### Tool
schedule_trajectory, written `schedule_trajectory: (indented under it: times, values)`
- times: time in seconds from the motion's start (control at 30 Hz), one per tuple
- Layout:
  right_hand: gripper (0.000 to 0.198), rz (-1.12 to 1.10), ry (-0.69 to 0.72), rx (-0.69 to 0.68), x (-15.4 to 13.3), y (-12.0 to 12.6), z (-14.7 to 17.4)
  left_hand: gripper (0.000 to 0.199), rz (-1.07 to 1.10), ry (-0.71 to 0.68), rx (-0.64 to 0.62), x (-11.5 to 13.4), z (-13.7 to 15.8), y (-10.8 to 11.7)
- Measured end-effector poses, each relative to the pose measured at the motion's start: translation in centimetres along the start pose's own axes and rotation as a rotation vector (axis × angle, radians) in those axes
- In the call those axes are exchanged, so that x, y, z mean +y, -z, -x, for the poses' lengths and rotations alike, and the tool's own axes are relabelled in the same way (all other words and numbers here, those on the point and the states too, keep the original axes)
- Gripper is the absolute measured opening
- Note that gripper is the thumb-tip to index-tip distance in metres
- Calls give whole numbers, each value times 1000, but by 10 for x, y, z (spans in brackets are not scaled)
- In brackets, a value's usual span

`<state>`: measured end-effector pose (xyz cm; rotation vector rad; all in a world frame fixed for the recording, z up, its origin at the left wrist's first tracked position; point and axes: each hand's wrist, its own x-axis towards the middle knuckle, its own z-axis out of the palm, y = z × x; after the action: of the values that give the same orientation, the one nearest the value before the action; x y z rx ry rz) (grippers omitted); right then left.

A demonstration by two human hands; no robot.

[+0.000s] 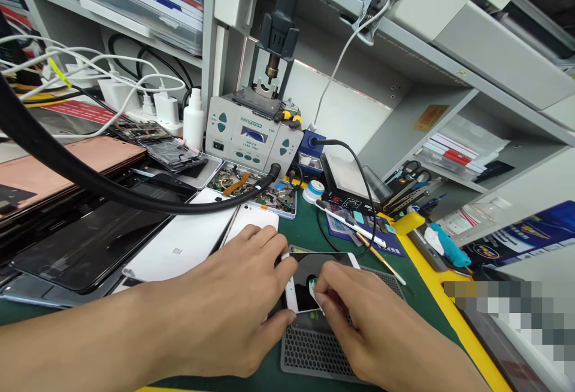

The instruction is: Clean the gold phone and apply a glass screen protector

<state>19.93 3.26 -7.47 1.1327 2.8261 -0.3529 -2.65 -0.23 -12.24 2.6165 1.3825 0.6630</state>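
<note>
A white-framed smartphone (303,271) with a dark screen lies face up in front of me. My left hand (224,296) grips its left end, with the fingers at the far edge and the thumb at the near corner. My right hand (366,311) has thumb and forefinger pinched over the screen. Between those fingertips shows a small white and green piece (312,287), pressed against the glass; its exact kind is unclear. A dark mat with a honeycomb pattern (314,350) is under the phone. The right hand covers much of the phone's right part.
A hot air station (251,134) stands behind, its thick black hose (148,200) arching over phones at left. An open tray of circuit parts (287,200) sits before it. To the right are a white-handled brush (350,222), a cotton swab (381,257) and tweezers (406,191).
</note>
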Motion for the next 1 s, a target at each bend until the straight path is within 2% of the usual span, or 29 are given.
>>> schedule_trajectory:
  times: [0.37,1.0]
  values:
    - [19,2,-7,-5,-2,0,-3,22,28,20,-57,1,1,2]
    - [18,1,-8,-10,-1,1,-2,21,7,1,-7,2,0,2]
